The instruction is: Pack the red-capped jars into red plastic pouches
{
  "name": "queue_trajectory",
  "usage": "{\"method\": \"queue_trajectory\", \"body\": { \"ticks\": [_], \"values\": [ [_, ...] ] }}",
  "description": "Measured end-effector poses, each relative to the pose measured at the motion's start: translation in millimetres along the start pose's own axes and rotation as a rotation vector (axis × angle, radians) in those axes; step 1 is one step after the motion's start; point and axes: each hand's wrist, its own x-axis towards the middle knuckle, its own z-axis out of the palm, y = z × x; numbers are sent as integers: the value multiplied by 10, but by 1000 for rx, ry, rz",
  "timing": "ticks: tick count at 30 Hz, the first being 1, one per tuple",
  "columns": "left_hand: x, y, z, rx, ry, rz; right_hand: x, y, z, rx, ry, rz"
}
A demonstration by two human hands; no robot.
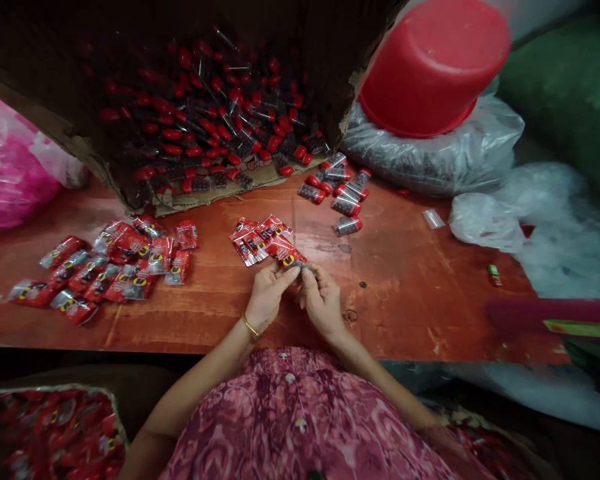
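Over the middle of the table, my left hand (269, 293) pinches a red printed plastic packet (285, 251) near its lower end. My right hand (323, 300) is closed on a small dark piece (304, 266) at that end of the packet; the fingers hide much of it, and how far it sits inside the packet I cannot tell. Just beyond my hands lie several flat red packets (253, 241), overlapping. Further right is a small heap of clear tubes with red caps and dark contents (347, 205). Filled red packets (115, 267) are piled on the left.
A cardboard box (180, 203) on its side holds many red-capped tubes (220, 127). An upturned red tub (430, 67) rests on a filled plastic bag (430, 160) at the right. Pink bags (10, 167) stand far left. A container of red packets (55, 433) is below the table's edge.
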Motion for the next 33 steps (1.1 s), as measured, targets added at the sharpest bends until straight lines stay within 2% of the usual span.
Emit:
{"method": "queue_trajectory", "body": {
  "ticks": [2,8,11,14,18,20,21,24,26,27,28,30,33],
  "values": [
    [16,32,-4,-21,5,25,11,2,46,4,-12,-7],
    [54,146,-70,-3,128,49,42,26,6,49,-225,-12],
    [1,105,-83,22,114,7,80,74,-34,43,-208,8],
    [-36,61,-108,72,92,-12,121,130,23,26,-202,30],
    [-93,174,-320,207,140,-32,132,146,153,-135,-256,-54],
    [-138,321,-524,383,198,-62,194,137,127,-329,-251,-149],
    [-156,411,-639,502,226,-85,258,133,71,-455,-208,-201],
    [-178,707,-943,1026,347,-123,565,140,-261,-861,87,-326],
    [-197,892,-1046,1468,394,-125,801,165,-536,-1071,303,-338],
    [-219,972,-1060,1656,455,-116,904,185,-657,-1148,356,-325],
    [-249,1042,-1052,1796,527,-103,988,210,-758,-1208,358,-320],
    [-325,1139,-988,1932,703,-55,1075,268,-886,-1266,258,-353],
    [-390,1146,-822,1900,939,131,991,361,-935,-1224,33,-475]
  ]
}}
